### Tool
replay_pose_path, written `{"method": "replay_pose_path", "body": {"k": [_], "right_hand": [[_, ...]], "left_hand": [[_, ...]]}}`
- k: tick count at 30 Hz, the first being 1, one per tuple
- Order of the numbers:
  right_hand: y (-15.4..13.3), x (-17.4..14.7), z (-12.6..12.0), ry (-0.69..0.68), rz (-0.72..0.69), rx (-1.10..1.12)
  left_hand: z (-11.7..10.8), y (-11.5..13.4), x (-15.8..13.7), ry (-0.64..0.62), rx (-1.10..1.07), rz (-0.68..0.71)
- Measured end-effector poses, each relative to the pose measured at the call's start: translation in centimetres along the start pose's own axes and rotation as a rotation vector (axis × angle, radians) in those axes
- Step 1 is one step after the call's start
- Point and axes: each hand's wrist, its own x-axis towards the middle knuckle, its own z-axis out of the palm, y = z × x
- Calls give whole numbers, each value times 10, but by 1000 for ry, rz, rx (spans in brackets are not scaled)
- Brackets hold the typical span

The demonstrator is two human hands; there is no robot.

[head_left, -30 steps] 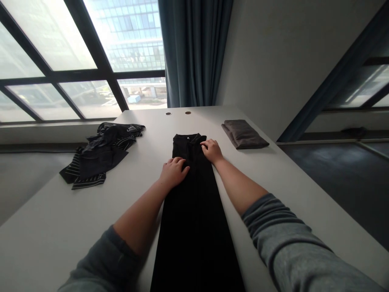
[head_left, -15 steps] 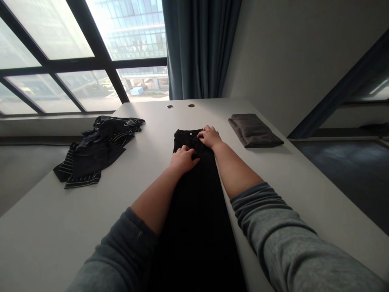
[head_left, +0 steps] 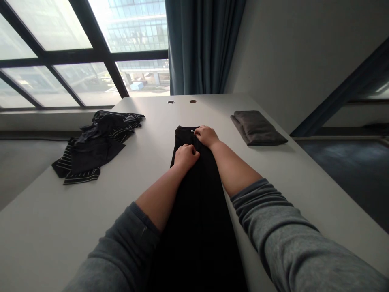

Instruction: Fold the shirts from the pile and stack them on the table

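Black trousers (head_left: 200, 202) lie lengthwise on the white table, with the waistband at the far end and a small white label showing at its inner edge. My left hand (head_left: 186, 156) is closed on the front of the trousers a little below the waistband, thumb and fingers pinching the cloth. Farther up and to the right, my right hand (head_left: 206, 135) has its fingers curled on the waistband by the label. The legs of the trousers run down toward me between my forearms and out of the bottom of the view.
A loose heap of dark striped clothes (head_left: 99, 146) lies on the table's left. At the right is a folded dark grey garment (head_left: 258, 127). Two round cable holes are near the far edge of the white table (head_left: 146, 150). Behind it hangs a blue curtain (head_left: 203, 48) beside the window.
My right hand has shifted slightly left along the waistband, and its fingers are curled tighter. My left hand's fingers have drawn together on the cloth. The view has tilted slightly.
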Motion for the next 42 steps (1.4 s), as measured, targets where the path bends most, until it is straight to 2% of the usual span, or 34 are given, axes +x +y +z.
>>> {"method": "replay_pose_path", "body": {"k": [4, 9, 15, 19, 21, 23, 28, 30, 34, 37, 40, 42], "right_hand": [[3, 0, 10, 4, -1, 60], [14, 1, 17, 60, -42, 125], [27, 0, 24, -87, -93, 110], [24, -1, 29, -209, -18, 85], [22, -2, 28, -229, 4, 77], [21, -5, 23, -194, 1, 66], [26, -15, 5, 20, 4, 42], [28, -19, 1, -33, 19, 44], [22, -22, 7, -269, 102, 11], [14, -20, 13, -320, 165, -24], [11, -20, 13, -288, 172, -20], [12, -23, 10, -183, 154, 10]], "left_hand": [[2, -2, -1, 11, 38, -16], [0, -5, -5, 20, 54, 93], [-2, -6, -7, -25, 104, 144], [-1, -8, -9, -16, 126, 178], [0, -9, -10, -26, 133, 178], [1, -10, -8, -64, 141, 164], [3, -11, -3, -145, 166, 173], [3, -11, -3, -165, 178, 187], [4, -12, -2, -196, 197, 204], [5, -12, -1, -232, 209, 206], [5, -13, 0, -259, 213, 202], [3, -14, 0, -253, 195, 216]]}}
